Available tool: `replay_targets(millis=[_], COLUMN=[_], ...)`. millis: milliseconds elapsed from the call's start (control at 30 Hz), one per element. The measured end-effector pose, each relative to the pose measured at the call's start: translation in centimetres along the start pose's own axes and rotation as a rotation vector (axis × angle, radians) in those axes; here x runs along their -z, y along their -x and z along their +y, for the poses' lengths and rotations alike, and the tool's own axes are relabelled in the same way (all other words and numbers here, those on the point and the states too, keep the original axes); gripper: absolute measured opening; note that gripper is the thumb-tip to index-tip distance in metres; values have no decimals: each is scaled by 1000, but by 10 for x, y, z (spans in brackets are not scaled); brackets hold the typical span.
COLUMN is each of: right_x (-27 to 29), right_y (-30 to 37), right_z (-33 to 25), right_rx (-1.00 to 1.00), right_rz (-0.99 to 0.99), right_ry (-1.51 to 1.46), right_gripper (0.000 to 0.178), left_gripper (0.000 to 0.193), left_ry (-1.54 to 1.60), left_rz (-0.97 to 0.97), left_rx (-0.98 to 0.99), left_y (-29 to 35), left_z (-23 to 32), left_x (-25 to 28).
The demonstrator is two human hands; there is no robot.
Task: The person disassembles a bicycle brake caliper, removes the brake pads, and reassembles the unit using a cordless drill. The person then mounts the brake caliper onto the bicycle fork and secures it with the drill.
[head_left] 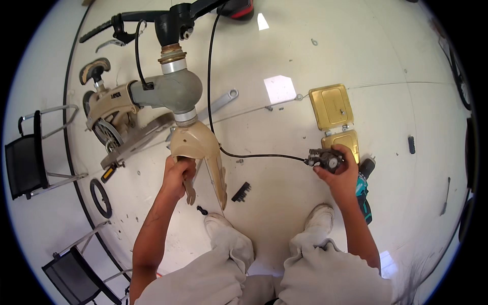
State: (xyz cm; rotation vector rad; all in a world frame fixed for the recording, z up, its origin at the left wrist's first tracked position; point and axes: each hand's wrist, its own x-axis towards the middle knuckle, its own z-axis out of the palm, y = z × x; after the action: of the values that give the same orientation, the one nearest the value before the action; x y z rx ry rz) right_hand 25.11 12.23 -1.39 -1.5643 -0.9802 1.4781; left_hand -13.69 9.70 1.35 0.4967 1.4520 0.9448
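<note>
A bicycle frame with a beige front fork point(199, 142) stands before me with no wheel in the fork. My left hand point(179, 177) is closed around the fork's left leg, just under the crown. Off to the right, my right hand point(344, 175) grips a dark disc brake caliper point(324, 159) between thumb and fingers. A black cable point(264, 155) runs from the caliper to the fork's side and up towards the handlebar point(145, 16). The caliper is held over the lower half of an open gold tin case point(331, 108).
A teal and black cordless drill point(362, 190) lies beside my right forearm. On the floor are a black bit holder point(241, 192), a large wrench point(223, 101), a black ring point(100, 198) and scattered small parts. Black chairs point(25, 160) stand at the left.
</note>
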Motion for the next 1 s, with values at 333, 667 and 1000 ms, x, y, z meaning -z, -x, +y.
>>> replay_targets(millis=[333, 667, 1000], right_x=[-19, -49, -82], right_y=[8, -4, -3], right_z=[-13, -65, -94], right_rx=[480, -8, -91], right_rz=[82, -443, -657], right_ry=[-71, -390, -300], right_gripper=[65, 47, 53], left_gripper=[31, 32, 40], left_ry=[420, 388, 298], left_rz=[-237, -468, -337], left_rx=[413, 341, 239], left_y=[-14, -81, -112], left_z=[91, 137, 134], left_x=[-42, -45, -22])
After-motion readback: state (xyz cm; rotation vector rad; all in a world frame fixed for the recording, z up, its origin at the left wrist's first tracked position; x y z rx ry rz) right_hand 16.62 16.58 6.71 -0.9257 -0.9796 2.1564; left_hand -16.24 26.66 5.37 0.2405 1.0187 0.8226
